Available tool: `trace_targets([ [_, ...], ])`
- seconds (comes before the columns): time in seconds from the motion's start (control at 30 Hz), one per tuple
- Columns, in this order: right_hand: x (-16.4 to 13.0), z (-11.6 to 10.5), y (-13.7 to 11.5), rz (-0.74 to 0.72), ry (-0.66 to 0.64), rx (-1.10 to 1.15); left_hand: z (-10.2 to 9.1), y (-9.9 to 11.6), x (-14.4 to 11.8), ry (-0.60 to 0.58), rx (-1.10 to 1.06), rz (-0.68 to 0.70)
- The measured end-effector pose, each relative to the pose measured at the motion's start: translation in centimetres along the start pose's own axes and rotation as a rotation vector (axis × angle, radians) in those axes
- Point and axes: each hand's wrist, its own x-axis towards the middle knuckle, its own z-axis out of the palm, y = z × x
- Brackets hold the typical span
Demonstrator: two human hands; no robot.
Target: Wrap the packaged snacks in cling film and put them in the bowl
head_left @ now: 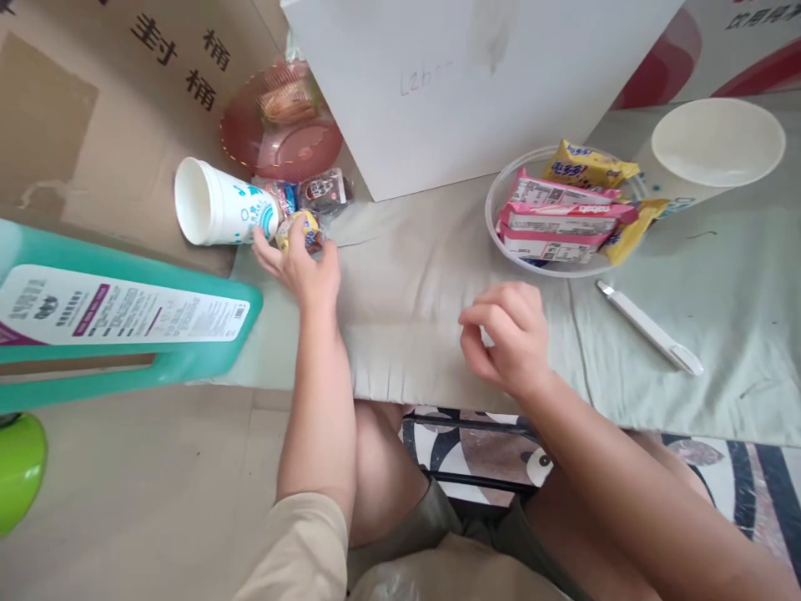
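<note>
My left hand [306,267] is at the left of the cloth-covered table, fingers spread over a small yellow-wrapped snack [304,224]. The index finger lies across its wrapper; a firm grip is not visible. Just left of that hand a white paper cup [219,204] with blue print lies on its side. Behind the fingers sit a dark packaged snack [325,192] and a blue-and-red wrapped snack [284,198]. My right hand [506,334] hovers near the table's front, fingers curled into a loose ring with nothing visible inside.
A clear bowl [501,250] holds pink and yellow snack packs. Beside it are a large paper cup [688,179] and a white utility knife [651,325]. A pink plate [244,154], a white box [488,83], a cardboard box [118,133] and a green liquid jug [188,275] stand around.
</note>
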Motion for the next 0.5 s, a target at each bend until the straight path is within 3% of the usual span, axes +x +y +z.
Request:
trace_targets([
  [0.13,-0.8,1.5,-0.3,0.081,-0.123,0.101,0.1,-1.9,0.8,-0.137,-0.049,0.013],
  [0.23,-1.0,2.0,0.3,0.153,-0.152,0.128,0.3,-1.9,0.6,-0.109,-0.088,0.004],
  [0.5,-1.1,1.5,1.2,0.203,-0.118,0.126,-0.6,1.7,-1.9,-0.133,-0.383,-0.010],
])
